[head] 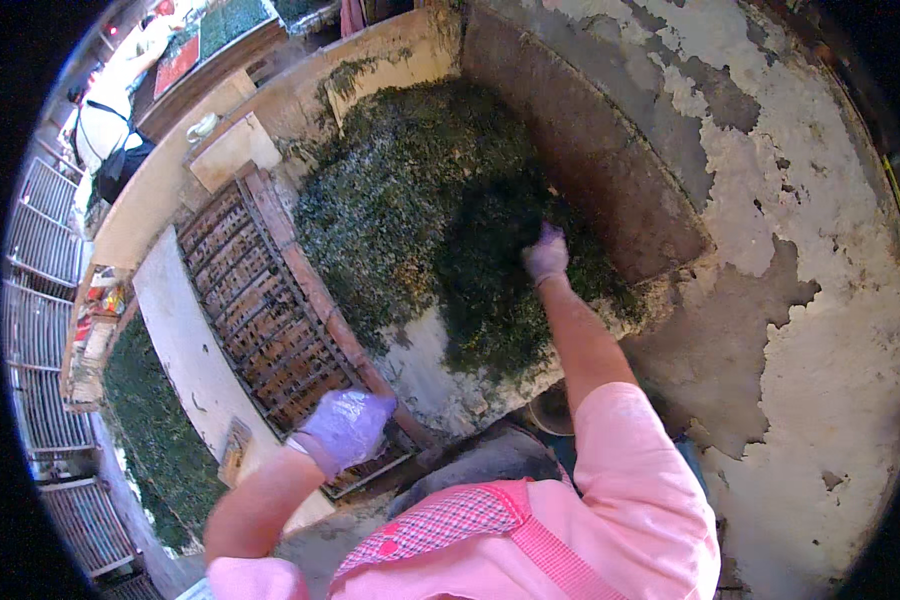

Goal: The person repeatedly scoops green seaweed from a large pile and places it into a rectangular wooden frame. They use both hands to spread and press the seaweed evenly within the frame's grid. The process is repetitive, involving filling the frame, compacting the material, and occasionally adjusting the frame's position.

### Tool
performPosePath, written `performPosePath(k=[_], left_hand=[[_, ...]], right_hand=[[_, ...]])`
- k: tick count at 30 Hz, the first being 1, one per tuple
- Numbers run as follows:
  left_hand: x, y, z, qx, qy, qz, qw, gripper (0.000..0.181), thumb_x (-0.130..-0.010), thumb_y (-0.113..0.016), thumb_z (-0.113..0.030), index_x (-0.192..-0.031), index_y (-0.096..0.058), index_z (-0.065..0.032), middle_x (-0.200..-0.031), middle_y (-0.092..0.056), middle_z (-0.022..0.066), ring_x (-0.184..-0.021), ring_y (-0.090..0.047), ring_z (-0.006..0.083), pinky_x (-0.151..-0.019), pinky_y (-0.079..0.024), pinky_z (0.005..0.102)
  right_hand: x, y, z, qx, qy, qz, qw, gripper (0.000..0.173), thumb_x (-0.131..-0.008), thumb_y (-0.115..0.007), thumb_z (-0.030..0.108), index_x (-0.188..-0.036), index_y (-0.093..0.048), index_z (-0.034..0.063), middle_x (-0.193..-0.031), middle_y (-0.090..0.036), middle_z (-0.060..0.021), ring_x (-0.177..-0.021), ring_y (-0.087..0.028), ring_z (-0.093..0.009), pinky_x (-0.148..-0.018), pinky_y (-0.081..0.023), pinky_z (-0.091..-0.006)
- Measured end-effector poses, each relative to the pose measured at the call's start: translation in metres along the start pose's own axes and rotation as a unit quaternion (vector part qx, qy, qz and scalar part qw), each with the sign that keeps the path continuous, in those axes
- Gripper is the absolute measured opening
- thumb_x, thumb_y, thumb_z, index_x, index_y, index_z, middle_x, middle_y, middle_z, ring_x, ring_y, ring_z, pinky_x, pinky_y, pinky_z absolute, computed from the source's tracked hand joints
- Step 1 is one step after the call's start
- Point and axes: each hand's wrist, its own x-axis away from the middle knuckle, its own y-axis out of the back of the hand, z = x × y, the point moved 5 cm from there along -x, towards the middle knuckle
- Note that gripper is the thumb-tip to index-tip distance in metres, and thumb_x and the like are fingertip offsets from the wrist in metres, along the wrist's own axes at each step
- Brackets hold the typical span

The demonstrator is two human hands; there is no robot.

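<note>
A large heap of dark green, finely chopped plant material (pixel 390 172) lies before me on a low ledge with a pale bare patch (pixel 420 352). My right hand (pixel 547 253), in a thin purple glove, reaches to the heap's right part, near the brown wall panel. Its fingertips are blurred against the dark material, so whether they grip any is unclear. My left hand (pixel 346 431), in a shiny purple plastic glove, is over the near end of a slatted grate (pixel 262 307). Its fingers are bent and partly hidden, and I cannot tell if anything is inside them.
A brown panel (pixel 592 165) and a peeling wall (pixel 810 360) bound the right side. A white board (pixel 202 352) runs along the grate, with more green material (pixel 150 427) beyond it. Metal racks (pixel 41 322) stand far left. Another person (pixel 105 135) is at upper left near trays (pixel 229 30).
</note>
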Motion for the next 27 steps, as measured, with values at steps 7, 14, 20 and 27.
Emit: performPosePath(k=[7,14,20,27], left_hand=[[0.003,-0.130,0.088,0.226,0.019,-0.060,0.972,0.046,-0.081,-0.061,-0.026,-0.123,-0.055,-0.0080,-0.114,-0.061,0.0186,-0.105,-0.058,0.0355,-0.089,-0.047,0.0420],[-0.040,-0.032,0.084,0.202,-0.079,-0.095,0.972,0.042,-0.085,-0.060,-0.025,-0.122,-0.054,-0.0063,-0.112,-0.063,0.0179,-0.103,-0.060,0.0340,-0.086,-0.048,0.0401],[-0.051,0.121,0.057,0.103,-0.101,-0.115,0.983,0.039,-0.087,-0.058,-0.027,-0.119,-0.055,-0.0047,-0.103,-0.065,0.0192,-0.097,-0.063,0.0335,-0.083,-0.050,0.0397],[-0.043,0.301,-0.045,0.189,-0.339,-0.498,0.776,0.057,-0.088,-0.063,-0.029,-0.132,-0.042,0.0012,-0.123,-0.057,0.0220,-0.115,-0.054,0.0315,-0.095,-0.045,0.0357]], right_hand=[[0.023,0.084,0.082,0.099,0.224,-0.042,0.969,0.043,-0.073,-0.067,0.018,-0.115,-0.062,0.0114,-0.106,-0.065,-0.0164,-0.102,-0.059,-0.035,-0.088,-0.048,-0.0405],[0.049,0.243,0.163,0.073,0.404,-0.173,0.895,0.040,-0.070,-0.068,0.014,-0.109,-0.063,0.0087,-0.103,-0.065,-0.0166,-0.099,-0.060,-0.036,-0.086,-0.049,-0.0415],[0.104,0.374,0.271,0.065,0.524,-0.305,0.793,0.035,-0.070,-0.064,0.023,-0.105,-0.065,0.0159,-0.092,-0.066,-0.0169,-0.087,-0.062,-0.039,-0.076,-0.052,-0.0458],[0.160,0.483,0.363,0.233,0.356,-0.384,0.819,0.022,-0.071,-0.061,0.010,-0.091,-0.067,0.0030,-0.085,-0.067,-0.0185,-0.081,-0.065,-0.034,-0.075,-0.051,-0.0383]])
